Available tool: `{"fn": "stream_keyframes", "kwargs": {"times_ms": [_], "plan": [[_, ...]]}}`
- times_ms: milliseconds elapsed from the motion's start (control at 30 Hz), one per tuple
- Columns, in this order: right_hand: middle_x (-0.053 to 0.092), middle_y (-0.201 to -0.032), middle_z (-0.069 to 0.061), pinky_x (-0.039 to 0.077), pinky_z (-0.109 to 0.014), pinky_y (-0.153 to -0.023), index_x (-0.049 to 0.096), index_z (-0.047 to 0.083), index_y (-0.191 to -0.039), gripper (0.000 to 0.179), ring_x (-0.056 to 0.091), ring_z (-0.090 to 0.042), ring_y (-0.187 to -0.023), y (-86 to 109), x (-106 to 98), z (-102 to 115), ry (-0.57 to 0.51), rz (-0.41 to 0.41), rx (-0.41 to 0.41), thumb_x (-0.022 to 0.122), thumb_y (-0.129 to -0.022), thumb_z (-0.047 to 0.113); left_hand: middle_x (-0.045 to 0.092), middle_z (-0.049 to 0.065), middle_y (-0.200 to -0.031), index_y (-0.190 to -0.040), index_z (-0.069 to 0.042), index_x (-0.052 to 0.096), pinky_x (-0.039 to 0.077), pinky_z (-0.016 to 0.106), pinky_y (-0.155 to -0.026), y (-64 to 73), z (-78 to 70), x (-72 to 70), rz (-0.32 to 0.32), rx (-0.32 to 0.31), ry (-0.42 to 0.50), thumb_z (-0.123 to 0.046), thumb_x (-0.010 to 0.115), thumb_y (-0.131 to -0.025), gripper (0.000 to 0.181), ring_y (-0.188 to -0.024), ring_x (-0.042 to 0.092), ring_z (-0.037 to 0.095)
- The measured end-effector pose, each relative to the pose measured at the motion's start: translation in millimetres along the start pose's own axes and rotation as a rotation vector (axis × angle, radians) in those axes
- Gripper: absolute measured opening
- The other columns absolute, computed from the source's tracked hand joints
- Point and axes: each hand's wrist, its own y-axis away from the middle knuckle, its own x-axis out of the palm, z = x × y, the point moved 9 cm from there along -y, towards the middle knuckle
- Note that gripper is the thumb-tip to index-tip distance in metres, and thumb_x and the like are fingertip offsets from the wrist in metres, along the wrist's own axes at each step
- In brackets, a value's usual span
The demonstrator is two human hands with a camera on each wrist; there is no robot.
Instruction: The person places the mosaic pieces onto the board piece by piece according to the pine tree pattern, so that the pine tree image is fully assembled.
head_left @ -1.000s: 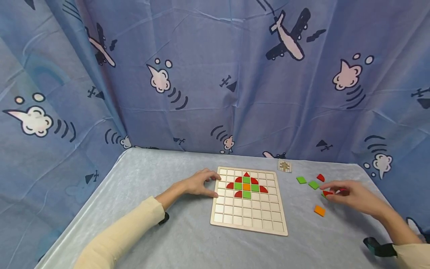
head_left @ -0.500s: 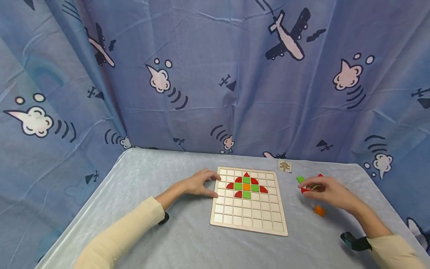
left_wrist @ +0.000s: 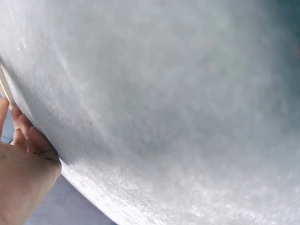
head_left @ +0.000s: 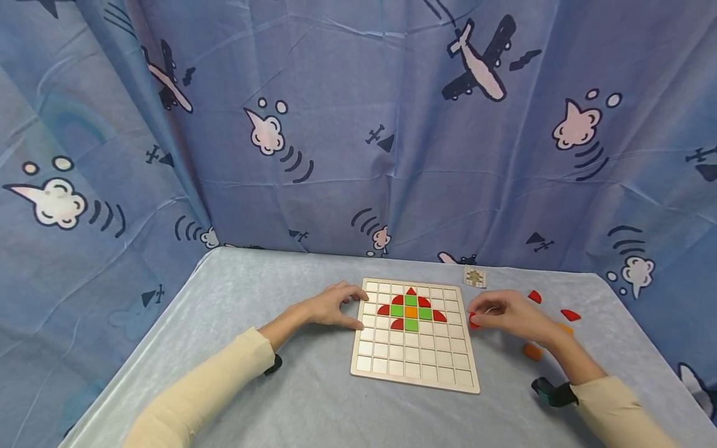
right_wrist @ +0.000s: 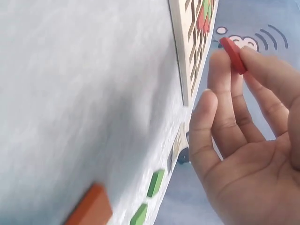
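Head view: right of the middle, my right hand point(head_left: 512, 316) pinches a small red piece point(head_left: 473, 321) between thumb and fingertips. I think it could slip and fall, because it is thin and I only hold a little of it. If I put it down crooked, it could bump the colored pieces point(head_left: 411, 312) out of their squares on the board point(head_left: 412, 369). My left hand point(head_left: 327, 305), fingers spread wide at the board's left edge, could nudge it if it pushes. The red piece is at my right hand's left end, near the board's right edge.
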Motion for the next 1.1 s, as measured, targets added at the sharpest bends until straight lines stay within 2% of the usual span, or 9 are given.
{"fn": "stream_keyframes", "kwargs": {"times_ms": [133,233,433,567,667,1100], "plan": [[0.075,-0.091,-0.009,0.055,-0.024,-0.07,0.069,0.006,-0.101,0.018,0.07,-0.021,-0.08,-8.5,9.0,3.1,-0.05,0.034,-0.026,0.071,-0.091,0.021,0.054,0.003,-0.128,-0.13,-0.025,0.056,0.044,0.04,-0.104,-0.2,0.1,0.1,-0.001,-0.002,-0.001,-0.042,0.081,-0.08,0.059,-0.115,0.054,0.021],[0.075,-0.089,-0.009,0.053,-0.023,-0.067,0.068,0.007,-0.098,0.015,0.068,-0.024,-0.078,-13.8,13.8,6.0,-0.057,0.041,-0.032,0.072,-0.091,0.02,0.054,0.003,-0.128,-0.131,-0.025,0.056,0.044,0.04,-0.103,-0.5,0.4,0.3,-0.001,-0.002,-0.002,-0.042,0.081,-0.08,0.059,-0.115,0.054,0.021],[0.071,-0.084,-0.01,0.049,-0.022,-0.062,0.068,0.007,-0.093,0.014,0.062,-0.017,-0.07,-21.7,20.3,13.3,-0.026,0.026,-0.027,0.075,-0.088,0.018,0.054,0.003,-0.128,-0.131,-0.025,0.056,0.045,0.04,-0.103,-0.2,-0.3,-1.0,-0.002,0.007,-0.001,-0.043,0.081,-0.08,0.06,-0.115,0.054,0.021],[0.069,-0.089,-0.008,0.05,-0.022,-0.066,0.067,0.008,-0.094,0.015,0.06,-0.01,-0.078,-25.8,24.1,15.9,-0.025,0.02,0.009,0.075,-0.087,0.02,0.054,0.004,-0.128,-0.131,-0.024,0.056,0.045,0.039,-0.102,-0.6,-0.8,-0.9,0.0,0.014,-0.001,-0.042,0.081,-0.08,0.06,-0.114,0.054,0.02],[0.067,-0.093,-0.008,0.052,-0.023,-0.068,0.067,0.008,-0.095,0.016,0.06,-0.011,-0.083,-29.4,27.6,16.6,-0.036,0.019,0.015,0.075,-0.087,0.019,0.054,0.003,-0.128,-0.131,-0.023,0.056,0.045,0.039,-0.102,-0.9,-0.9,-0.8,-0.001,0.017,0.002,-0.042,0.081,-0.08,0.06,-0.114,0.054,0.02],[0.07,-0.101,-0.012,0.057,-0.019,-0.076,0.071,0.006,-0.104,0.018,0.061,-0.009,-0.087,-46.2,45.9,17.4,-0.062,0.053,-0.064,0.074,-0.088,0.014,0.055,0.003,-0.128,-0.132,-0.025,0.056,0.044,0.039,-0.104,-0.9,-0.1,-0.5,0.002,0.001,-0.008,-0.042,0.081,-0.081,0.06,-0.115,0.054,0.021]]}}
